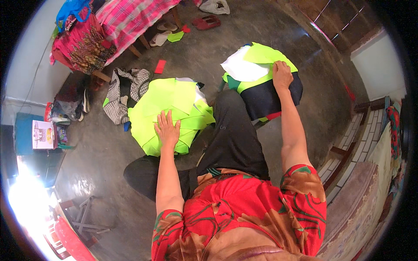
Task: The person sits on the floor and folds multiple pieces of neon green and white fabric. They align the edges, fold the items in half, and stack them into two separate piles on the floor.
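Note:
My left hand (167,129) lies flat with its fingers spread on a pile of bright yellow-green fabric pieces (161,102). This heap stands in front of me on the left, with some white and dark bits at its far right edge. Farther to the right is a second stack, where a white fabric piece (244,65) and a yellow-green fabric piece (265,54) lie over dark navy cloth (261,101). My right hand (283,75) is closed at the edge of that yellow-green piece, its fingertips bent onto it.
A checked cloth (116,101) lies on the floor left of the near heap, with a small red piece (160,66) beyond it. Shoes (85,101) stand by the left wall. A pink plaid cover (130,21) hangs at the back. A wooden-framed bench (348,152) is on the right.

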Demonstrator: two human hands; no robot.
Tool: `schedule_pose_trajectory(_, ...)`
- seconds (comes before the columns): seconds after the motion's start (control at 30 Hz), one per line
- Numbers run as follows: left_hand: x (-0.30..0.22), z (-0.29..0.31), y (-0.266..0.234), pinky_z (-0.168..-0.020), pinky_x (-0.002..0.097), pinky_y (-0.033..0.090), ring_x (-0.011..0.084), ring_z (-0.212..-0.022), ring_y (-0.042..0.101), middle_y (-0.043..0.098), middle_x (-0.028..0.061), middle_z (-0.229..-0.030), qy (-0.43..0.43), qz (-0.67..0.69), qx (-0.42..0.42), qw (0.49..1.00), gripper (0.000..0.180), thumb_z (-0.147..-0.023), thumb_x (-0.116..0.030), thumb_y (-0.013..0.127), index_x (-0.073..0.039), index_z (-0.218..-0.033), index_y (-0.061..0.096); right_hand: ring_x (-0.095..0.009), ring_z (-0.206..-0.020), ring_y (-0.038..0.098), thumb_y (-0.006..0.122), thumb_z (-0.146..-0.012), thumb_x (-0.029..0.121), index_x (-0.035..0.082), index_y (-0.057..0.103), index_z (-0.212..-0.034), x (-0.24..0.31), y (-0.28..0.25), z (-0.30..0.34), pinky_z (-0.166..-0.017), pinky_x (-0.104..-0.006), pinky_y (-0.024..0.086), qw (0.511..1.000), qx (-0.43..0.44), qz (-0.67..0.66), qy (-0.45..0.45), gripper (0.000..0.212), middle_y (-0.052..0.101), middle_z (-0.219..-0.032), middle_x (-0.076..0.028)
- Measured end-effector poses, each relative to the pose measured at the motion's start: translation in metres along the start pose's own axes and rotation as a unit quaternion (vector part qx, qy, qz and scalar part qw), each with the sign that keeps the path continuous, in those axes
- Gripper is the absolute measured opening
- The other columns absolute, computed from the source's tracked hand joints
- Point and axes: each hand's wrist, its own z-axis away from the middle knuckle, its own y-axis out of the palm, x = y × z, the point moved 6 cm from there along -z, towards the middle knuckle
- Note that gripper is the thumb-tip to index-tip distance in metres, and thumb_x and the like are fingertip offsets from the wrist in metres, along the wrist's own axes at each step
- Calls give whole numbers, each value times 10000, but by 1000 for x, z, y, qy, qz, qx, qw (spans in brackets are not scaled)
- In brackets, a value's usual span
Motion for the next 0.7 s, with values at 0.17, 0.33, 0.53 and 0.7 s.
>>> schedule_pose_trajectory(0.17,-3,-1,2,-1106,530,82,280,-1402,123,161,83,-1519,-7,8,21,1000,623,-914,-465,437,-202,-1444,241,-268,-808,625,557,-871,222,97,631,-1001,-52,8,-5,-698,-379,478,949,-23,-261,174,195,652,-880,-78)
schedule_pose_trajectory(0.33,2,0,4,-1110,519,67,267,-1407,108,148,73,-1525,-15,17,20,1000,622,-916,-467,431,-210,-1447,235,-136,-667,516,498,-907,80,41,585,-1006,10,-72,1,-621,-267,426,912,-123,-386,67,137,557,-741,-62)
schedule_pose_trajectory(0.53,6,-5,6,-1115,497,61,248,-1413,87,135,59,-1531,-19,17,48,999,672,-887,-514,455,-214,-1448,236,-65,-713,463,485,-935,83,40,559,-1033,125,-67,88,-652,-216,407,761,63,-642,71,130,527,-806,26)
schedule_pose_trajectory(0.7,25,-12,-17,-1107,473,153,262,-1388,195,204,119,-1506,-23,274,67,959,777,-835,-574,515,-134,-1432,284,-26,-756,496,516,-954,200,65,562,-999,207,3,167,-657,-188,416,504,362,-774,127,149,547,-843,56)
